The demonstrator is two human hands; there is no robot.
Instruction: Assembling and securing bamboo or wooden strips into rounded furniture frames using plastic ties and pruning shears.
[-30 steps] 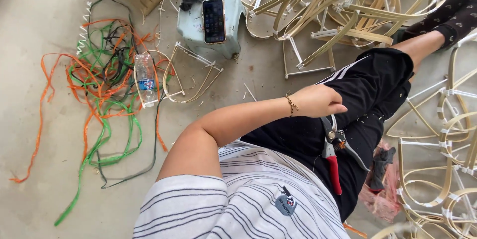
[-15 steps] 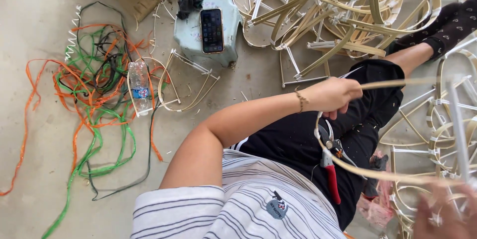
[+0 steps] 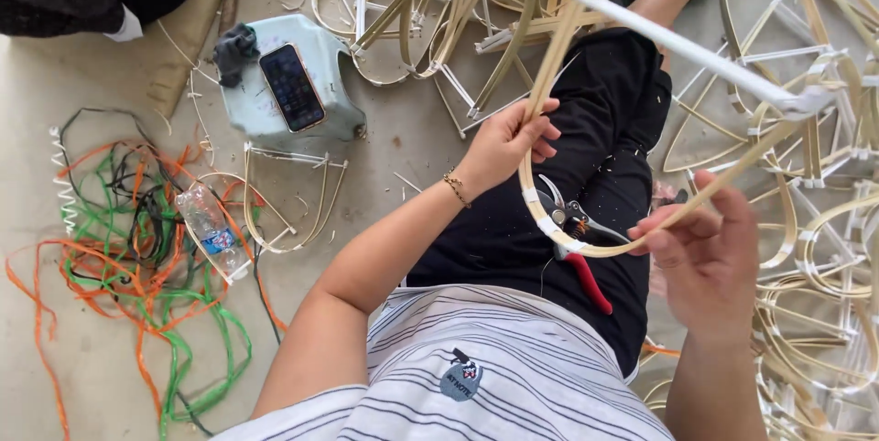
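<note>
While the person sat on the concrete floor [image 3: 82,84], heaps of bent bamboo frames [image 3: 806,249] lay ahead and to the right. A curved bamboo frame [image 3: 586,244] with white tape joints was held above the lap; the left hand [image 3: 504,143] was closed on its left strip, the right hand [image 3: 710,253] pinching its right side. Orange and green cords [image 3: 137,276] lay left. A phone [image 3: 291,87] sat on a pale stool [image 3: 334,61]. Red-handled cutters [image 3: 577,253] rested on the lap, plastic bottle [image 3: 211,230] beside the cords.

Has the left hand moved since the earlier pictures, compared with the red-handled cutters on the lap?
Yes. The left hand has risen from just above the red-handled cutters and now grips the bamboo hoop higher up.
</note>
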